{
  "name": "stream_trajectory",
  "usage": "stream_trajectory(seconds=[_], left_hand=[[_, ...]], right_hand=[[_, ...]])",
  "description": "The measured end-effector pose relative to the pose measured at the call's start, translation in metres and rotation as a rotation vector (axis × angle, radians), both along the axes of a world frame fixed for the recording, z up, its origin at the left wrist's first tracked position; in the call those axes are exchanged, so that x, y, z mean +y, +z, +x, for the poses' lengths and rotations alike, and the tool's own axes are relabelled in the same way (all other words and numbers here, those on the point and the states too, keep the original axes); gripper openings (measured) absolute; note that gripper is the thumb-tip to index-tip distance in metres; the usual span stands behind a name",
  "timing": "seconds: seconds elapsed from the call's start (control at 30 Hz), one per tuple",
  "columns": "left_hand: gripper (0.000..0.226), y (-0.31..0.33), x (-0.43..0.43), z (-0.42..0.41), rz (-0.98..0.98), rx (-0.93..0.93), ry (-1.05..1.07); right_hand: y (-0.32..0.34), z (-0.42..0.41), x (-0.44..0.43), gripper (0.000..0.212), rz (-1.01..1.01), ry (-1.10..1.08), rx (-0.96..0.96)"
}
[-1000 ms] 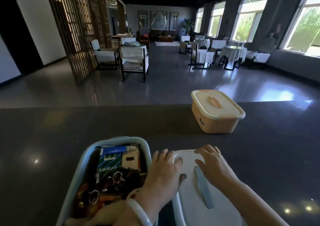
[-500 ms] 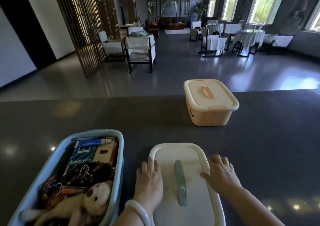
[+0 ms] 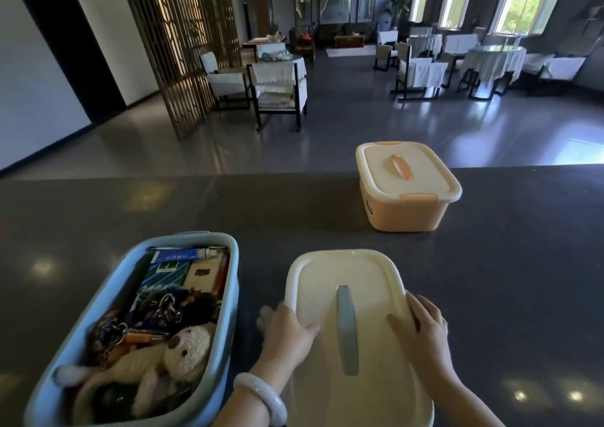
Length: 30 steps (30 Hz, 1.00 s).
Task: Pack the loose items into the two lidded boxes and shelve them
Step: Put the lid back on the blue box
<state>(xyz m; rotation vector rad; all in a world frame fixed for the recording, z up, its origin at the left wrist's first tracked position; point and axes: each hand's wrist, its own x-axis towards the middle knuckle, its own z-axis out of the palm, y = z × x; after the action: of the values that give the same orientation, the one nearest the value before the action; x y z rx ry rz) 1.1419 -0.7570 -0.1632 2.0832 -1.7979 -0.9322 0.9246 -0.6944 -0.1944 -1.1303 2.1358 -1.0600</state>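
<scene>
Blue box (image 3: 232, 296) stands open on the dark counter (image 3: 506, 279), filled to about rim height with a plush toy (image 3: 183, 351), key rings (image 3: 168, 307), a tube (image 3: 183, 255) and printed packets. Its cream lid (image 3: 327, 296), grey handle (image 3: 347, 328) uppermost, is just to the right of the blue box with a narrow strip of counter showing between them. Left hand (image 3: 287, 332) grips the lid edge nearer the blue box, thumb on top and fingers curled over the rim. Right hand (image 3: 425, 338) grips the edge farther from the blue box in the same way. Whether the lid is clear of the counter cannot be told. Orange box (image 3: 405, 211), lid on, stands well beyond and to the right of the blue box. Risks, as judged: the toy and key rings sit high, so the lid may ride on them and fail to seat, or catch the toy under its rim. A two-sided edge grip on smooth plastic could slip during the carry across, and a low pass could strike the blue box wall and shove it. Compared with half a second ago, both hands lay flatter on the lid top; now their fingers are wrapped over its edges. The lid holds about the same station beside the blue box.
</scene>
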Motion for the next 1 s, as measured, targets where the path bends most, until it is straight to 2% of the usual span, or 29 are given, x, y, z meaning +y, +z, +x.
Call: stream_trajectory(seconds=[0.1,0.2,0.27,0.4,0.5,0.6,0.77,0.83,1.0], left_hand=[[0.050,0.017,-0.002,0.000,-0.089,0.093,0.031],[0.048,0.044,-0.006,0.005,-0.200,0.167,-0.019],[0.044,0.064,-0.007,0.015,-0.280,0.224,-0.042],[0.015,0.106,-0.009,0.050,-0.411,0.368,0.008],[0.020,0.125,-0.009,0.093,-0.382,0.467,0.111],[0.031,0.128,-0.009,0.144,-0.338,0.544,0.227],[0.036,0.124,-0.002,0.224,-0.294,0.521,0.306],[0.046,0.117,-0.003,0.250,-0.290,0.482,0.311],[0.043,0.100,-0.004,0.292,-0.226,0.454,0.326]], right_hand=[[0.017,-0.003,-0.001,0.050,-0.087,-0.008,-0.169],[0.044,-0.005,-0.006,0.035,-0.155,0.019,-0.249],[0.063,-0.001,-0.012,0.033,-0.173,0.030,-0.290],[0.092,0.025,-0.034,0.035,-0.161,0.077,-0.346],[0.106,0.061,-0.051,0.049,-0.132,0.149,-0.360],[0.117,0.109,-0.064,0.052,-0.108,0.231,-0.378],[0.120,0.191,-0.076,0.046,-0.056,0.321,-0.358],[0.118,0.219,-0.079,0.044,-0.046,0.330,-0.348],[0.110,0.266,-0.081,0.019,-0.024,0.279,-0.278]])
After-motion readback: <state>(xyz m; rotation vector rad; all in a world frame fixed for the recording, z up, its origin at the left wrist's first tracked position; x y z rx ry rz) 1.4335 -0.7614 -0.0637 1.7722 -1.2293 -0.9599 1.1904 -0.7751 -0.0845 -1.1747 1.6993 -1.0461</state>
